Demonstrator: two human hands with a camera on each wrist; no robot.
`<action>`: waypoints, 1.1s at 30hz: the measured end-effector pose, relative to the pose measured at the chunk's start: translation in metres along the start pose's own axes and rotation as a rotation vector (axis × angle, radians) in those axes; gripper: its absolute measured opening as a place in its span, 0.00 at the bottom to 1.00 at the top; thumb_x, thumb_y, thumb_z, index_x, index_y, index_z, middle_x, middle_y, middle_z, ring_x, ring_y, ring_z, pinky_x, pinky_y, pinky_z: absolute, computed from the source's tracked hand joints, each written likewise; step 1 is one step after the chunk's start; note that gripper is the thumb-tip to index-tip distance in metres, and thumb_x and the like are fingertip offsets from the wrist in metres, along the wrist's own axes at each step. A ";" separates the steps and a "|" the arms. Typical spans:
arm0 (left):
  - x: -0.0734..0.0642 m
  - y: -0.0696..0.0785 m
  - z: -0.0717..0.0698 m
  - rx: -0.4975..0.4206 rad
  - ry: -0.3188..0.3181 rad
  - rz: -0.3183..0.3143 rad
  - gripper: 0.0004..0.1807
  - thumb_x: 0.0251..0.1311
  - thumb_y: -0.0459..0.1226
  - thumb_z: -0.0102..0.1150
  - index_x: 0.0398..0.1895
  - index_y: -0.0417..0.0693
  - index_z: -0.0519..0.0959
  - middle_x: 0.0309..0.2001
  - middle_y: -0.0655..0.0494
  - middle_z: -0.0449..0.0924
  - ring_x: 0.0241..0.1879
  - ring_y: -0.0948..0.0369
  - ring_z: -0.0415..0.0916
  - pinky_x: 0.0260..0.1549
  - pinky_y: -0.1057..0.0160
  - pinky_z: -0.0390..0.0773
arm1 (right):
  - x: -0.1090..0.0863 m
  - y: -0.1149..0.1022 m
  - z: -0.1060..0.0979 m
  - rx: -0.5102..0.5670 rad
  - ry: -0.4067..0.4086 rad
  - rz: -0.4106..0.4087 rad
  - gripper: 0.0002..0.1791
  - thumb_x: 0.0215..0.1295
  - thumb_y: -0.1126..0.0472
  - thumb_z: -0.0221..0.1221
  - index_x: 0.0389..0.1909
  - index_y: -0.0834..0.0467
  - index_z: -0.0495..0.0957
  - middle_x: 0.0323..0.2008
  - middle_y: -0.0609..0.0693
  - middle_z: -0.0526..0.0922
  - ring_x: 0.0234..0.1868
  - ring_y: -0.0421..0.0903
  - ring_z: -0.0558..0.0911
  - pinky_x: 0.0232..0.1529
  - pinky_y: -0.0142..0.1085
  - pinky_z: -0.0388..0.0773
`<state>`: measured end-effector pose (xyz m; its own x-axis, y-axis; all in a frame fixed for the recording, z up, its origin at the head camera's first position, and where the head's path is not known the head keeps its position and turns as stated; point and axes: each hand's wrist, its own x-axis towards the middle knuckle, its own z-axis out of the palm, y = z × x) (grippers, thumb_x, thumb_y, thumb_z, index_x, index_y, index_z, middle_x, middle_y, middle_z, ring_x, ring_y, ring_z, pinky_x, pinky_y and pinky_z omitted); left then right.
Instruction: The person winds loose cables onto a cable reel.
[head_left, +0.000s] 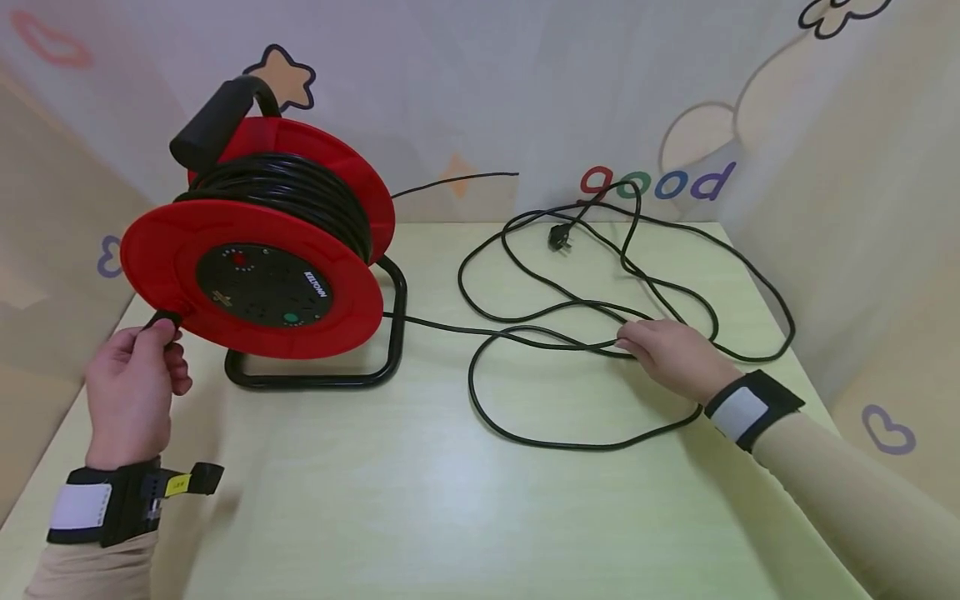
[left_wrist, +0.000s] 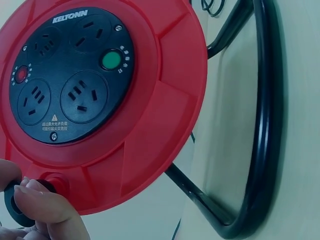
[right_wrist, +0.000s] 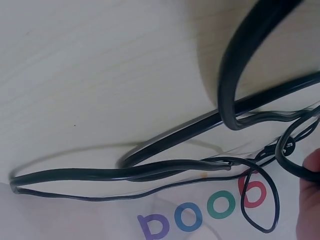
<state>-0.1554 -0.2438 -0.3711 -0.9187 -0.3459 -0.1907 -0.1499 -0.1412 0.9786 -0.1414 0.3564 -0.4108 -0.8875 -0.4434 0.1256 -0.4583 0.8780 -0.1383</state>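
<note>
A red and black cable reel (head_left: 180, 225) stands at the left of the table, with black cable (head_left: 292, 187) wound on its drum. My left hand (head_left: 138, 383) grips the small black crank knob (head_left: 163, 317) at the lower left of the front disc. In the left wrist view, fingers (left_wrist: 47, 205) curl round that knob beside the socket panel (left_wrist: 60, 117). My right hand (head_left: 675, 358) pinches the loose cable (head_left: 442, 327) over the right half of the table. At the right wrist view's edge, part of the hand (right_wrist: 310, 200) shows against the cable; most fingers are hidden.
Loose cable loops (head_left: 570, 447) spread over the right side of the table (head_left: 420, 517). A black plug (head_left: 558, 237) lies among them near the back. The reel's black tube stand (head_left: 315, 382) rests on the tabletop. A printed curtain (head_left: 480, 100) hangs behind.
</note>
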 end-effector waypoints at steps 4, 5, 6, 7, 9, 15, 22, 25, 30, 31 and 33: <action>-0.001 0.004 0.001 -0.044 0.021 0.009 0.22 0.53 0.53 0.63 0.40 0.45 0.76 0.25 0.58 0.74 0.19 0.64 0.69 0.14 0.74 0.77 | 0.003 -0.001 0.001 -0.013 0.007 -0.015 0.02 0.66 0.60 0.57 0.37 0.54 0.76 0.25 0.44 0.79 0.27 0.40 0.76 0.32 0.42 0.79; -0.001 0.005 0.002 -0.057 0.025 0.015 0.22 0.53 0.52 0.63 0.40 0.45 0.76 0.25 0.57 0.74 0.19 0.63 0.69 0.14 0.74 0.77 | 0.004 -0.001 0.001 -0.015 0.008 -0.019 0.02 0.66 0.60 0.57 0.37 0.53 0.76 0.25 0.44 0.78 0.27 0.39 0.76 0.32 0.42 0.78; -0.001 0.007 0.003 -0.068 0.029 0.024 0.21 0.54 0.51 0.63 0.39 0.44 0.76 0.24 0.57 0.74 0.19 0.63 0.69 0.13 0.74 0.77 | 0.004 -0.002 0.001 -0.014 0.011 -0.018 0.02 0.67 0.59 0.57 0.37 0.53 0.76 0.25 0.44 0.78 0.26 0.39 0.76 0.32 0.42 0.78; -0.002 0.008 0.004 -0.077 0.033 0.033 0.21 0.54 0.51 0.63 0.39 0.44 0.76 0.24 0.56 0.73 0.19 0.63 0.68 0.13 0.74 0.77 | 0.005 -0.003 0.001 -0.019 0.014 -0.019 0.02 0.66 0.59 0.57 0.37 0.53 0.76 0.24 0.44 0.78 0.26 0.39 0.76 0.31 0.42 0.78; -0.002 0.012 0.007 -0.101 0.038 0.054 0.20 0.55 0.50 0.63 0.38 0.43 0.76 0.24 0.55 0.73 0.19 0.62 0.68 0.13 0.74 0.77 | 0.007 -0.005 0.001 -0.018 0.019 -0.016 0.02 0.67 0.59 0.57 0.37 0.53 0.77 0.24 0.44 0.79 0.25 0.39 0.75 0.31 0.42 0.78; -0.004 0.023 0.013 -0.200 0.035 0.116 0.19 0.54 0.47 0.65 0.36 0.41 0.76 0.23 0.53 0.72 0.20 0.60 0.66 0.12 0.73 0.76 | 0.017 -0.015 0.000 -0.014 0.037 -0.047 0.03 0.66 0.59 0.58 0.36 0.53 0.78 0.23 0.45 0.80 0.23 0.38 0.73 0.28 0.40 0.77; -0.008 0.038 0.022 -0.240 0.060 0.194 0.18 0.53 0.45 0.67 0.37 0.39 0.77 0.21 0.51 0.74 0.18 0.59 0.67 0.11 0.72 0.77 | 0.027 -0.031 -0.002 -0.001 0.049 -0.072 0.02 0.66 0.58 0.57 0.36 0.52 0.77 0.22 0.42 0.78 0.22 0.38 0.72 0.26 0.38 0.75; -0.011 0.045 0.027 -0.233 0.072 0.238 0.19 0.53 0.45 0.67 0.38 0.39 0.77 0.20 0.50 0.74 0.17 0.58 0.68 0.11 0.72 0.77 | 0.032 -0.038 -0.002 0.014 0.053 -0.091 0.04 0.67 0.57 0.56 0.35 0.52 0.76 0.22 0.42 0.76 0.22 0.38 0.71 0.26 0.37 0.73; -0.017 0.053 0.037 -0.203 0.071 0.347 0.15 0.56 0.43 0.64 0.36 0.39 0.76 0.19 0.49 0.75 0.14 0.59 0.68 0.11 0.74 0.76 | 0.041 -0.046 -0.002 0.023 0.066 -0.122 0.04 0.67 0.57 0.56 0.34 0.53 0.75 0.22 0.43 0.74 0.22 0.39 0.70 0.26 0.36 0.73; -0.017 0.054 0.039 -0.195 0.070 0.371 0.14 0.57 0.43 0.63 0.36 0.39 0.76 0.18 0.49 0.75 0.13 0.59 0.68 0.11 0.74 0.75 | 0.043 -0.048 -0.003 0.019 0.068 -0.126 0.04 0.67 0.57 0.56 0.33 0.53 0.75 0.22 0.43 0.74 0.22 0.39 0.70 0.26 0.37 0.73; -0.019 0.056 0.043 -0.191 0.066 0.408 0.13 0.58 0.41 0.62 0.35 0.39 0.76 0.17 0.50 0.75 0.13 0.59 0.67 0.11 0.75 0.75 | 0.046 -0.051 -0.003 0.022 0.065 -0.131 0.03 0.67 0.58 0.57 0.33 0.52 0.75 0.23 0.43 0.75 0.22 0.39 0.70 0.27 0.37 0.73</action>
<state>-0.1621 -0.2052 -0.3097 -0.8628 -0.4658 0.1967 0.2948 -0.1473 0.9441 -0.1585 0.2919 -0.3950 -0.8153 -0.5405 0.2076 -0.5714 0.8090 -0.1378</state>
